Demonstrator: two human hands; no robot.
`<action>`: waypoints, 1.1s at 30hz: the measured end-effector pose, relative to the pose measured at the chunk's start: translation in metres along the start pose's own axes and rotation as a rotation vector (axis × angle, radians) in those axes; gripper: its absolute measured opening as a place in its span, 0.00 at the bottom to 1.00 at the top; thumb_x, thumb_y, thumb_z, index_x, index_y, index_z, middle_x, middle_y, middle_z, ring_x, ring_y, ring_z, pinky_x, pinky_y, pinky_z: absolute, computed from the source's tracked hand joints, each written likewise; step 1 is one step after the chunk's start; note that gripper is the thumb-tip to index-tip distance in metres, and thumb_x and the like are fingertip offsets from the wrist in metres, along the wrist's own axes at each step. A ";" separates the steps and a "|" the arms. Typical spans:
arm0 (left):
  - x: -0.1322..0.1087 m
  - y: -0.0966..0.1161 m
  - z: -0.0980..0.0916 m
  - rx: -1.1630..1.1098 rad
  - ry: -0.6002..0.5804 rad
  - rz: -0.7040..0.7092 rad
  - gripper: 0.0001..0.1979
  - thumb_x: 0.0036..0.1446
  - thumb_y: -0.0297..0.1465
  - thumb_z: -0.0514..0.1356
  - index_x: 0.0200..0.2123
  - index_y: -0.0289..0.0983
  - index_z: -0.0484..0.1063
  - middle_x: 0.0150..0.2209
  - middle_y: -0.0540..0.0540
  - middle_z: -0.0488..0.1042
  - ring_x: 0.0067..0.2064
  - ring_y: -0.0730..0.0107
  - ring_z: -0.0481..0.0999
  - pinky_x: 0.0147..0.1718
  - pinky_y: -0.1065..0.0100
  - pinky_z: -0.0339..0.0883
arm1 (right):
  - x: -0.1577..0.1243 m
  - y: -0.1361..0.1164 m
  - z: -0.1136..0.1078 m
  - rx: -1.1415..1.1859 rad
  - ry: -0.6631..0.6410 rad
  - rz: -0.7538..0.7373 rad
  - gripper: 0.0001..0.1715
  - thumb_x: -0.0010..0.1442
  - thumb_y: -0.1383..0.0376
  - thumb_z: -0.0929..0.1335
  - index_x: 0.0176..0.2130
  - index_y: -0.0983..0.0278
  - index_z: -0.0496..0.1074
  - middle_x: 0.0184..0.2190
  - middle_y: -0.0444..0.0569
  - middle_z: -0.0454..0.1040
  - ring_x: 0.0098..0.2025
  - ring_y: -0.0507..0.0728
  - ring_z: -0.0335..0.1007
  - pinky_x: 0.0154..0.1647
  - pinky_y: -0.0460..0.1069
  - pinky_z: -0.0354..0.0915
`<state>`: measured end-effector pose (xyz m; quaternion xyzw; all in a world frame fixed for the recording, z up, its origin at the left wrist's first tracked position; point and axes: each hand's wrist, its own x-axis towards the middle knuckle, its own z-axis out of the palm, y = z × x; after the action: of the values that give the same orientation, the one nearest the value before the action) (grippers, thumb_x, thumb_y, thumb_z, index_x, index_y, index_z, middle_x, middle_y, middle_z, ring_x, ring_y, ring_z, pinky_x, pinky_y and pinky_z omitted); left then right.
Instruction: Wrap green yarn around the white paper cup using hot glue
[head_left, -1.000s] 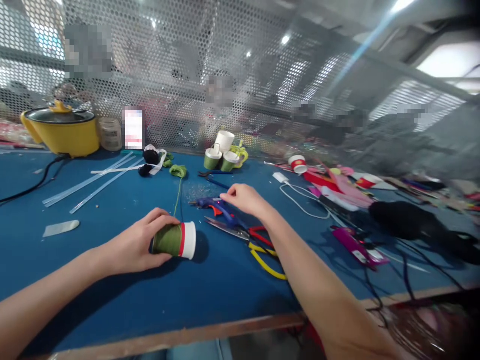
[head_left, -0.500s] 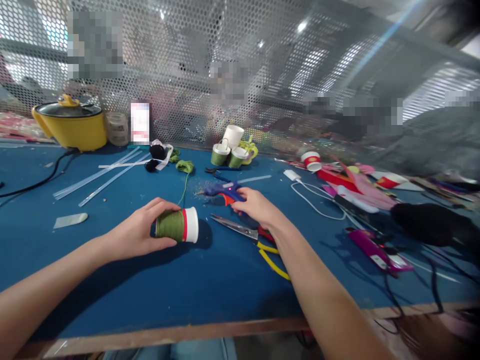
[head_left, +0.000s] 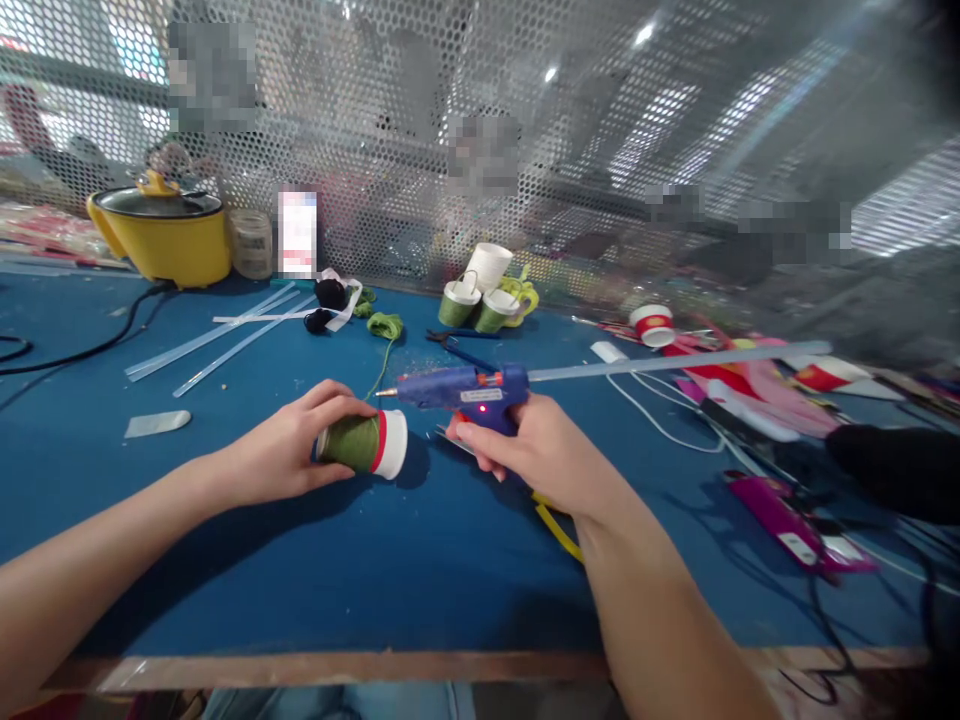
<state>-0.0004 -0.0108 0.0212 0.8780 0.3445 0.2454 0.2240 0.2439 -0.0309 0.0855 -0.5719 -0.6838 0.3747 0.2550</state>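
My left hand (head_left: 289, 445) is wrapped round a paper cup (head_left: 360, 442) lying on its side, its wall wound with green yarn and its rim end showing red and white. A strand runs back from it to a small bundle of green yarn (head_left: 385, 326). In my right hand (head_left: 536, 450) is a blue hot glue gun (head_left: 469, 390), a red light lit on its body and a long glue stick (head_left: 675, 360) out of its rear. Its nozzle points left, just above the cup. Scissors with yellow handles (head_left: 559, 528) lie partly hidden beneath my right hand.
Behind stand small green-wrapped cups (head_left: 459, 303), near pliers (head_left: 461, 347). Loose glue sticks (head_left: 214, 335), a phone (head_left: 298, 235) and a yellow pot (head_left: 161, 240) are at the left. At right lie a white cable (head_left: 660, 425), a purple power strip (head_left: 799, 525) and a red-and-white cup (head_left: 652, 325).
My right hand has lifted the glue gun off the table and brought it nearer, over the scissors. The left hand keeps its hold on the cup. The view has shifted slightly.
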 end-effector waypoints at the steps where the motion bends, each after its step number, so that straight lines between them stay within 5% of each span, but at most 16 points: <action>1: 0.000 0.000 0.000 0.005 0.002 0.009 0.23 0.51 0.27 0.60 0.50 0.40 0.59 0.49 0.42 0.61 0.48 0.61 0.68 0.48 0.60 0.64 | -0.002 0.001 0.000 -0.030 0.005 -0.001 0.10 0.52 0.61 0.67 0.25 0.65 0.67 0.15 0.40 0.66 0.16 0.48 0.61 0.17 0.43 0.59; 13: 0.000 -0.003 -0.002 -0.030 -0.025 0.031 0.23 0.52 0.28 0.61 0.50 0.40 0.58 0.48 0.43 0.62 0.48 0.60 0.68 0.46 0.60 0.64 | -0.014 0.004 0.002 -0.263 0.057 -0.087 0.13 0.55 0.58 0.66 0.24 0.63 0.69 0.13 0.38 0.66 0.16 0.50 0.61 0.20 0.45 0.60; 22: 0.001 -0.003 -0.003 -0.062 -0.008 0.031 0.21 0.54 0.32 0.61 0.50 0.39 0.58 0.46 0.43 0.64 0.47 0.62 0.67 0.46 0.62 0.64 | -0.016 0.006 0.002 -0.365 0.049 -0.177 0.10 0.55 0.60 0.65 0.33 0.61 0.75 0.28 0.42 0.78 0.31 0.56 0.73 0.29 0.46 0.67; 33: 0.002 -0.001 -0.004 -0.063 -0.020 0.005 0.19 0.56 0.34 0.58 0.50 0.39 0.59 0.46 0.43 0.64 0.46 0.63 0.67 0.46 0.63 0.64 | -0.020 0.011 0.002 -0.446 0.036 -0.224 0.10 0.56 0.61 0.65 0.30 0.61 0.74 0.29 0.42 0.78 0.29 0.56 0.73 0.27 0.46 0.66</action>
<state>-0.0021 -0.0080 0.0239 0.8738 0.3322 0.2479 0.2541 0.2531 -0.0500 0.0776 -0.5411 -0.8040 0.1737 0.1748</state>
